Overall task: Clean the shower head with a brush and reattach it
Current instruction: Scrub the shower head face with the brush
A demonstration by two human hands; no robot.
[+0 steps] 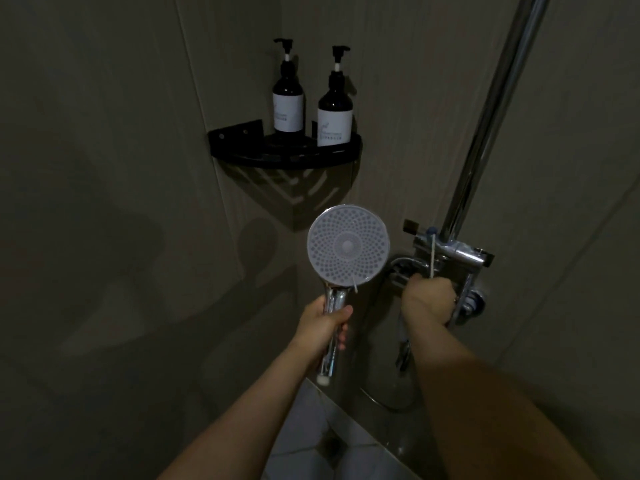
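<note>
While the left hand [327, 323] grips the chrome handle of the shower head [348, 244] at centre frame, its round nozzle face turned toward us, the right hand [429, 295] at centre right pinches a thin white brush [432, 252] that stands upright against the valve [457, 254]. Above the valve a chrome pipe [491, 116] climbs to the upper right. Upper centre, two dark pump bottles [288, 102] stand side by side on a black corner shelf [284, 155]
</note>
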